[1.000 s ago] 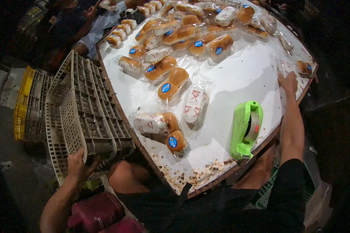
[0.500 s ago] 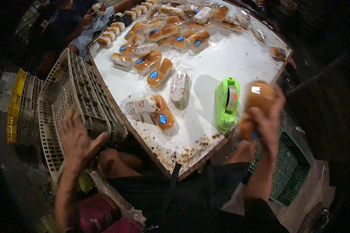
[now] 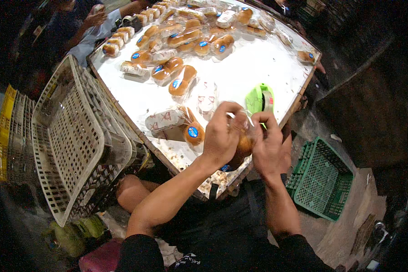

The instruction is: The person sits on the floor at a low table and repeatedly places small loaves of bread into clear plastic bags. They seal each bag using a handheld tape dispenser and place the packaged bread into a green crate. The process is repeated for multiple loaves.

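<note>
At the near edge of the white table point(image 3: 258, 61), my left hand point(image 3: 223, 138) and my right hand point(image 3: 271, 149) both pinch the clear plastic of a bagged bread roll point(image 3: 245, 146). The brown bread hangs below my fingers, partly hidden by them, with a blue sticker low on it. Just beyond my hands stands a green tape dispenser point(image 3: 257, 97) with a roll of tape in it. To the left of my left hand lie a bagged bread with a blue sticker point(image 3: 194, 131) and a white-wrapped bread point(image 3: 164, 120). Another white-wrapped bread point(image 3: 206, 99) rests farther back.
Many bagged breads point(image 3: 186, 38) cover the far side, with one bread point(image 3: 306, 56) at the right corner. Grey plastic crates point(image 3: 68, 136) lean at the left, beside a yellow crate point(image 3: 4, 131). A green crate point(image 3: 324, 181) sits low right. A person point(image 3: 84, 20) works at far left.
My left hand has left the grey crate and come across to the bread. My right hand has brought the bagged bread leftward, in front of the tape dispenser; both hands now grip its plastic.
</note>
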Demonstrator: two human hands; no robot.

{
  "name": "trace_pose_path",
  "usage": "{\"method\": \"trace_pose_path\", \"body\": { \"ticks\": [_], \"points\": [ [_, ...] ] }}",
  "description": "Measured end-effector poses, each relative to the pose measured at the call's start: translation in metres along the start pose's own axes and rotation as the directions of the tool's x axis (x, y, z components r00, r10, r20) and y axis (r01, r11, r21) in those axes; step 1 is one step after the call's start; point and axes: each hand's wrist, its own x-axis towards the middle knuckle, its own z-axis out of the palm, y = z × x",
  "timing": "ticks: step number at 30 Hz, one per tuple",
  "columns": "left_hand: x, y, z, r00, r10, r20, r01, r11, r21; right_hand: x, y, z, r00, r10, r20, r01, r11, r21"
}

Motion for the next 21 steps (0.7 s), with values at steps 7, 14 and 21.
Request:
{"method": "trace_pose_path", "body": {
  "ticks": [7,14,21],
  "points": [
    [-0.003,-0.024,-0.064,0.998,0.052,-0.027,-0.051,0.998,0.028,0.006,0.013,0.05,0.961,-0.234,0.145,0.225,0.971,0.08],
    [-0.019,-0.011,-0.084,0.94,-0.177,-0.291,0.135,0.978,-0.159,-0.019,0.004,0.056,0.953,-0.303,-0.02,0.292,0.897,0.331],
    [-0.014,0.0,-0.078,0.922,0.064,-0.382,-0.064,0.998,0.011,-0.014,-0.011,0.043,0.987,-0.132,0.092,0.1,0.951,0.292]
  ]
}}
